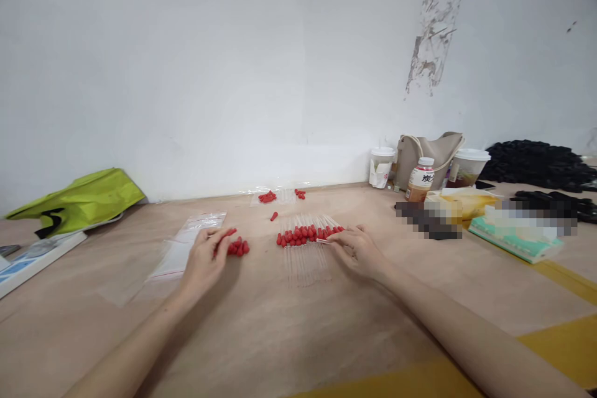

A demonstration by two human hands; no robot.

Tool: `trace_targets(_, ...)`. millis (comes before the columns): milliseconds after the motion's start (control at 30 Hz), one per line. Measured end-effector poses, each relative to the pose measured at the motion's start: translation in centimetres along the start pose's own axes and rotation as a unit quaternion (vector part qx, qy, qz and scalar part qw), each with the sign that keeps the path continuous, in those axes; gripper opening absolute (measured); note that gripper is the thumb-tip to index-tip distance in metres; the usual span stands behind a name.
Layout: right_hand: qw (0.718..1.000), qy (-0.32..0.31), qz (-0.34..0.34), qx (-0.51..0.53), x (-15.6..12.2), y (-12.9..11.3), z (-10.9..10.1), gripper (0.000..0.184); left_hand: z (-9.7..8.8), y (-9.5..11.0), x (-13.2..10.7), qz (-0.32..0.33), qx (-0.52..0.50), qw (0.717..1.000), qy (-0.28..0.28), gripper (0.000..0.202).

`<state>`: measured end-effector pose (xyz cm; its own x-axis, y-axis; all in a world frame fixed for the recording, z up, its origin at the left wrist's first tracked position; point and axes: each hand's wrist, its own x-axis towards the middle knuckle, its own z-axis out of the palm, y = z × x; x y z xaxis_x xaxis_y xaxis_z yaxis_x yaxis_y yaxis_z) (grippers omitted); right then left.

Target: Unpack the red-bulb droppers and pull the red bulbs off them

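Head view: yellow tape (396, 380) crosses the near edge of the brown surface (233, 348), with more of it toward the right. Both bare forearms reach in from the bottom. Ahead of them, at the middle of the surface, lie thin clear tubes (305, 267) in two rows, one pointing toward the person and one away, their red bulbs (298, 236) meeting in a band between. At the right end of that band, the right grip (359, 252) pinches a single clear tube (323, 240) between thumb and fingers, its end pointing left. Off to the left, the left grip (205, 255) pinches a red bulb (229, 232) at the fingertips, just beside a small pile of red bulbs (239, 248).

Flat plastic bags (186, 245) lie left of the left grip, and a white power strip (46, 260) sits at the far left. A green tissue pack (508, 239) lies on the right.

Beyond the rows, one loose red bulb (273, 216) lies alone, and behind it more red bulbs (267, 197) rest on clear plastic. Toward the wall stand a yellow-green bag (88, 199) on the left and, on the right, a bottle (416, 185), two lidded cups (381, 168), a beige bag (433, 152) and a black heap (536, 165). Behind everything rises the pale wall (224, 62).
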<state>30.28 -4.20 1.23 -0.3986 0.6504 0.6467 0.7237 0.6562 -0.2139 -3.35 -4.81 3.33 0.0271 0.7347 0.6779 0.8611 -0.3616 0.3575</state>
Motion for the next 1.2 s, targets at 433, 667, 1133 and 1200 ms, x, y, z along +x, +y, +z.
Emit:
trace_targets(433, 0.987, -0.031, -0.041, -0.151, -0.9, 0.8, 1.7, 0.018, -1.1, -4.8, 0.5, -0.184, -0.020, 0.982, -0.025, 0.040)
trace_targets(667, 0.984, -0.024, -0.041, -0.172, -0.7, 0.8, 2.3, 0.020, -1.6, -3.5, 0.4, -0.201, -0.038, 0.977, -0.050, 0.035)
trace_targets(1133, 0.974, -0.092, 0.090, -0.184, -1.0, -2.9, 2.4, 0.026, -0.5, -5.0, 0.2, -0.171, -0.017, 0.983, -0.070, 0.034)
trace_targets(1200, 0.971, -0.109, 0.102, -0.184, -0.9, -3.2, 2.4, 0.028, -0.4, -5.1, 0.3, -0.175, -0.013, 0.982, -0.076, 0.035)
